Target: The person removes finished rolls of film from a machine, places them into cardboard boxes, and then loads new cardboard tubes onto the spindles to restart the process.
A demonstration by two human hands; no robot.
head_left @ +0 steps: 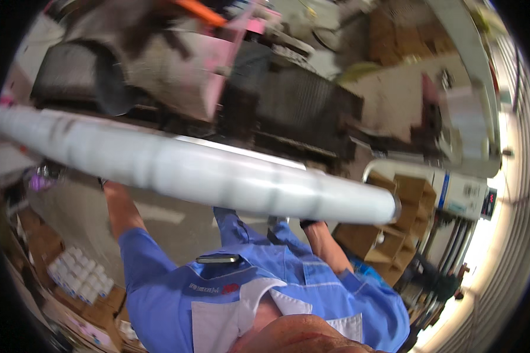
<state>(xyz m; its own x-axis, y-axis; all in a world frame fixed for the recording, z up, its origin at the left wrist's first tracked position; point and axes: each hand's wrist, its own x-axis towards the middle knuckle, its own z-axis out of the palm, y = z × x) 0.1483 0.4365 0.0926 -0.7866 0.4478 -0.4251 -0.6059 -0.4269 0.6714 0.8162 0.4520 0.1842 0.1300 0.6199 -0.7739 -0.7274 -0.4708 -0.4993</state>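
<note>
You have a long white roll (218, 173) lying crosswise in front of your body, its left end near the far left rim of the view and its right end just beside an open cardboard box (388, 235). It slopes a little, the left end higher in the view than the right, and faint grey bands cross its pale, slightly blurred surface. Your left forearm (122, 209) reaches up to the roll's lower edge left of its middle, and your right forearm (328, 246) reaches it nearer the right end; a dark band circles each wrist. Both your hands are hidden behind the roll, so I cannot tell whether the fingers of either one are apart, together or clamped on it. Your blue shirt (159, 294) has a pale collar, and a dark, flat object (218, 258) sticks out of its chest pocket. Beyond the roll stands machinery with a dark ribbed panel (303, 103), and an orange part (200, 12) shows at the upper edge. To your right, past the cardboard box, is a white case (460, 196) with a blue stripe. To your lower left, small white rolls (81, 273) sit grouped in rows near brown cardboard, with grey floor (82, 215) showing farther up.
</note>
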